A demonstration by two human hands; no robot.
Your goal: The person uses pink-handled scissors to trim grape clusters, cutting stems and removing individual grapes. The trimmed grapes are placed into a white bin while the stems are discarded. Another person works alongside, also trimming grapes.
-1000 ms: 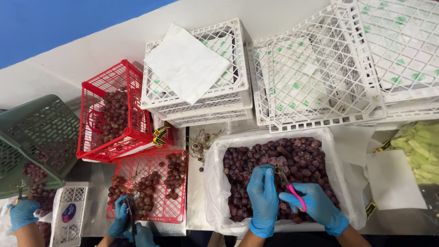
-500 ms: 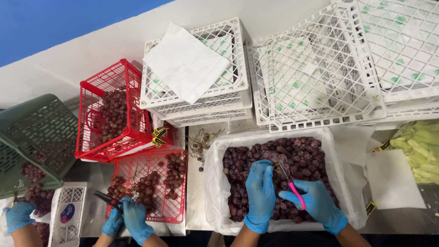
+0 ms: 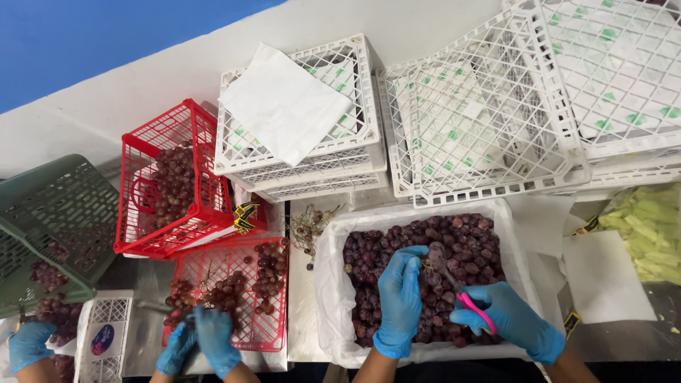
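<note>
My left hand (image 3: 399, 298), in a blue glove, grips a bunch of dark red grapes (image 3: 434, 257) at its stem over a white plastic-lined crate (image 3: 326, 284) full of grapes. In its own blue glove, my right hand (image 3: 507, 319) holds pink-handled scissors (image 3: 468, 301) whose blades point at that bunch's stem. Both hands sit over the near half of the crate.
A co-worker's gloved hands (image 3: 202, 344) work over a red crate of grapes (image 3: 273, 333) to the left; another gloved hand (image 3: 28, 344) is at far left. A tilted red crate (image 3: 135, 213), a green crate (image 3: 64, 198), stacked white crates (image 3: 305, 163) and pale green grapes (image 3: 649, 227) surround.
My hands stay over the white crate, shifting slightly with the bunch and scissors. The co-worker's hands moved about over the red crate.
</note>
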